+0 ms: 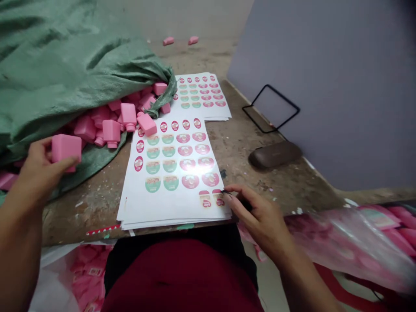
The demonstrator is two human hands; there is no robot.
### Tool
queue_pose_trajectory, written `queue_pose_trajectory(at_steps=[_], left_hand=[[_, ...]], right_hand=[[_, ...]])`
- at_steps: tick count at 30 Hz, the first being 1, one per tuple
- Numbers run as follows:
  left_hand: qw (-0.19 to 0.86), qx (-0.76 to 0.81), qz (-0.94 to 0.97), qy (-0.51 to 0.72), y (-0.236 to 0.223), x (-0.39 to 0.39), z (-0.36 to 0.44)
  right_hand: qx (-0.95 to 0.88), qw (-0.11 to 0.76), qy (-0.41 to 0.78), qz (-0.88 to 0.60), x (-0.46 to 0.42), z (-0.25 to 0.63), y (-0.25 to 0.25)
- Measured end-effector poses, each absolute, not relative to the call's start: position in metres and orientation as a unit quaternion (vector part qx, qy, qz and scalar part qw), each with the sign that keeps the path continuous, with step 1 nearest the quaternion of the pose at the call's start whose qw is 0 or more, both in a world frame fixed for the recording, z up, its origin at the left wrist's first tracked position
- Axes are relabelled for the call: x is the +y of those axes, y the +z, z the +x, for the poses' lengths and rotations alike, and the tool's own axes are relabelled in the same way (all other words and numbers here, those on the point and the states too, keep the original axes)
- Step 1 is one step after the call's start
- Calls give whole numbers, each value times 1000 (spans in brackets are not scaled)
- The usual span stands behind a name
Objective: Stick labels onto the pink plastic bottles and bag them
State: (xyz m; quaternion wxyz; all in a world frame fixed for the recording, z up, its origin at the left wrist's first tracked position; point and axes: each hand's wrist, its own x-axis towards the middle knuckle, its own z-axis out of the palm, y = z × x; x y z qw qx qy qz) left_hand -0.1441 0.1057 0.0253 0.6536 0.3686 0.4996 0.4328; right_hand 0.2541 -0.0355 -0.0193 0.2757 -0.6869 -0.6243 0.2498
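Observation:
My left hand [40,160] is closed around a small square pink plastic bottle [66,149], beside the mouth of a green woven sack [97,56]. More pink bottles [85,128] spill from the sack. In front of me lies a stack of white sticker sheets [162,206], printed with rows of pink and green labels. Over its lower right corner my right hand [256,212] pinches a thin dark pointed tool [225,192], mostly hidden by the fingers. Its tip is at a small red and cream label [218,198]; whether it touches the label I cannot tell.
A second stack of sticker sheets [214,110] lies farther back. On the right are a brown case [274,155] and a black wire stand [271,108] near a grey panel [325,86]. Bags of pink bottles [91,277] sit below the table edge on both sides.

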Motion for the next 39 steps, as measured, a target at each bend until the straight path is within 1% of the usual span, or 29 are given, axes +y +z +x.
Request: queue_pose_trajectory(at_steps=[1, 2, 3, 4, 5, 7, 8, 10, 15, 19, 22, 30, 32, 35, 37, 39], left_hand=[[637, 501, 373, 452, 30, 98, -129], [587, 515, 387, 491, 34, 89, -110], [572, 530, 392, 488, 37, 81, -88], [609, 535, 371, 454, 39, 73, -64], [646, 517, 338, 450, 38, 66, -39], [743, 458, 271, 406, 31, 57, 8], [774, 431, 249, 391, 25, 54, 27], [806, 399, 227, 375, 11, 52, 55], [802, 407, 228, 374, -11, 52, 73], [805, 400, 230, 374, -11, 54, 69], [808, 395, 227, 374, -10, 55, 69], [817, 379, 227, 370, -15, 55, 68], [820, 376, 225, 369, -16, 54, 68], [821, 376, 217, 372, -16, 54, 68], [822, 374, 212, 374, -15, 54, 68], [825, 371, 209, 371, -15, 54, 67]], right_hand=[[-635, 268, 248, -681, -34, 253, -19], [-645, 257, 244, -677, -33, 252, -20], [-653, 244, 237, -676, -31, 251, -20], [-660, 231, 230, -677, -29, 250, -22], [-666, 220, 221, -677, -27, 249, -23], [-677, 206, 207, -676, -24, 247, -26], [-683, 202, 200, -672, -23, 246, -27], [-697, 200, 173, -666, -22, 245, -30], [-719, 206, 81, -658, -25, 239, -30], [-725, 197, 41, -658, -26, 236, -28], [-725, 191, 35, -661, -27, 235, -26], [-723, 187, 47, -663, -25, 234, -25], [-711, 191, 67, -674, -23, 234, -26], [-674, 204, 169, -689, -21, 238, -28], [-644, 229, 251, -685, -20, 243, -29], [-628, 252, 289, -677, -21, 246, -30]])
